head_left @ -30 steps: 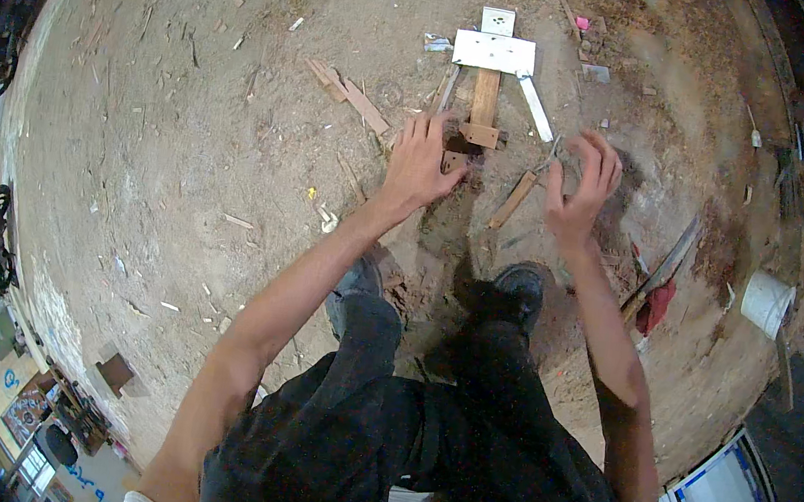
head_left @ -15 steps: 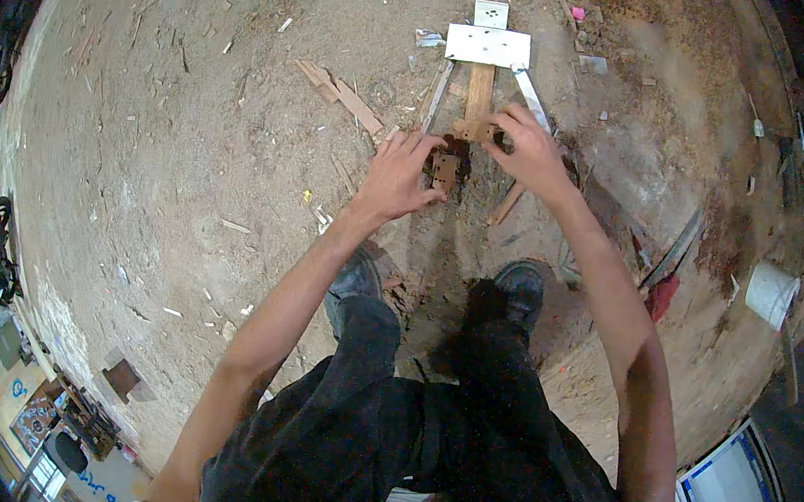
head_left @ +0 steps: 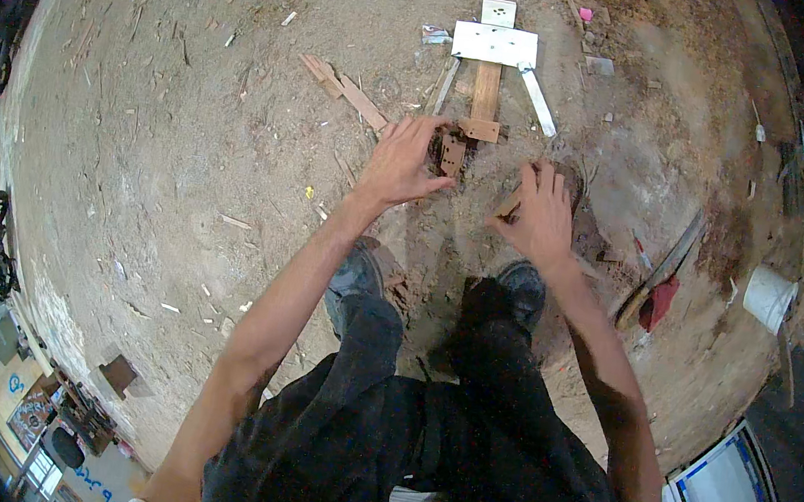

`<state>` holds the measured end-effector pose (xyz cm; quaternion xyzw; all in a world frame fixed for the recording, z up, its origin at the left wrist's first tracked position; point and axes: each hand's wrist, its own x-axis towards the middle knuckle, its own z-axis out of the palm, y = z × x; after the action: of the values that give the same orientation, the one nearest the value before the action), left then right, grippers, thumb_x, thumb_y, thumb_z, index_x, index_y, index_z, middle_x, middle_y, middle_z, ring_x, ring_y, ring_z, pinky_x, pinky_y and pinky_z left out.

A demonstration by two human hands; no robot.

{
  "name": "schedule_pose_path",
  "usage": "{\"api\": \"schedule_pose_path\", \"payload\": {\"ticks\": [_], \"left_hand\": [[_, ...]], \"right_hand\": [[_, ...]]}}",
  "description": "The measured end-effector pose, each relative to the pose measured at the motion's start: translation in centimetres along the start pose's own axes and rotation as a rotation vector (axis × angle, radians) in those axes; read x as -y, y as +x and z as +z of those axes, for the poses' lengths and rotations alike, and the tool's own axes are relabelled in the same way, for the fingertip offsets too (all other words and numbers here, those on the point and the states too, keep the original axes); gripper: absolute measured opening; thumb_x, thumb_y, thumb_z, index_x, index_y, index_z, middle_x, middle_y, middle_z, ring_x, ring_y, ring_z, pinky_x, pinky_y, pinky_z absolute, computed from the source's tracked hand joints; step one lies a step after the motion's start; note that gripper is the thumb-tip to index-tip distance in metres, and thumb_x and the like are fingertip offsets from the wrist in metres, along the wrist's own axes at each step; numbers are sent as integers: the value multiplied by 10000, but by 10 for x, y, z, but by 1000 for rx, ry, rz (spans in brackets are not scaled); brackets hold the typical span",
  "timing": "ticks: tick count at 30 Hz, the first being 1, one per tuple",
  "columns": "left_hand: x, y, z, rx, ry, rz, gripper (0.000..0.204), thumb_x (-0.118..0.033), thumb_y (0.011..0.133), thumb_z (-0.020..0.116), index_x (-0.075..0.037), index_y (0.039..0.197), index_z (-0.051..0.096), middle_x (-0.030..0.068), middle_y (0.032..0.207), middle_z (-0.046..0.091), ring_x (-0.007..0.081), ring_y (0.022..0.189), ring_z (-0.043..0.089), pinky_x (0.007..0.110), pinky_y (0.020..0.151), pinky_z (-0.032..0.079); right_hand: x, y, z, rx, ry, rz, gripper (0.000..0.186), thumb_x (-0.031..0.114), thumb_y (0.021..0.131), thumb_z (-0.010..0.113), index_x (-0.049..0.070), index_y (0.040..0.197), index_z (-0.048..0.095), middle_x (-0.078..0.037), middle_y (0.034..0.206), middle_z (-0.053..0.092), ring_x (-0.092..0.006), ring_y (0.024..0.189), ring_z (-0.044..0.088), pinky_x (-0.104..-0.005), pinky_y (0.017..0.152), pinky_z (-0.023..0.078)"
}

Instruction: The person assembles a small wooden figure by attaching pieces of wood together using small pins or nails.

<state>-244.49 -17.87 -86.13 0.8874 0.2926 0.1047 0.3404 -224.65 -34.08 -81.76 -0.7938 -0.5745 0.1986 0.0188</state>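
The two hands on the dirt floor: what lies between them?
In the head view, between the left hand and the right hand lies a small brown wooden block with holes, on bare reddish dirt.

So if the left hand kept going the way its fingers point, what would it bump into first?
Most likely the small brown wood block right at the left hand's fingertips; they may already touch it, depth is unclear.

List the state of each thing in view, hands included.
left hand: fingers spread, touching the small wooden block
right hand: open, over a wood scrap; contact unclear
wooden plank: flat on the dirt, far end under the white plate
white bucket: upright
long-handled tool: lying on the ground
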Motion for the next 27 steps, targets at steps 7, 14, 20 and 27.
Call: {"api": "schedule_pose_path", "payload": {"ticks": [7,14,20,27], "left_hand": [[2,2,-2,79,75,-8,827,-332,714,860,-84,1396,464,119,1260,587,297,1207,524,435,1039,383],[3,-1,-1,34,67,16,756,-298,735,824,-79,1374,484,122,1250,590,303,1196,531,429,1039,396],[3,0,-3,-26,39,48,708,-282,736,812,-69,1337,503,129,1239,590,297,1202,535,428,1021,410],[2,0,-6,-49,34,51,670,-271,737,807,-79,1312,522,121,1228,599,296,1177,548,419,1010,408]], "right_hand": [[-4,-6,12,-72,53,92,1012,340,640,903,15,1433,365,-229,1403,386,-434,1270,415,-515,1066,382],[-7,-4,11,-165,94,185,976,379,662,894,16,1423,403,-285,1390,378,-466,1285,409,-524,1056,394],[-22,-2,22,-207,113,125,902,323,685,888,36,1411,436,-250,1369,405,-442,1236,466,-496,1043,419],[-13,2,13,-259,300,-24,766,58,719,836,82,1392,471,-189,1337,439,-394,1224,494,-466,1015,452]]}}
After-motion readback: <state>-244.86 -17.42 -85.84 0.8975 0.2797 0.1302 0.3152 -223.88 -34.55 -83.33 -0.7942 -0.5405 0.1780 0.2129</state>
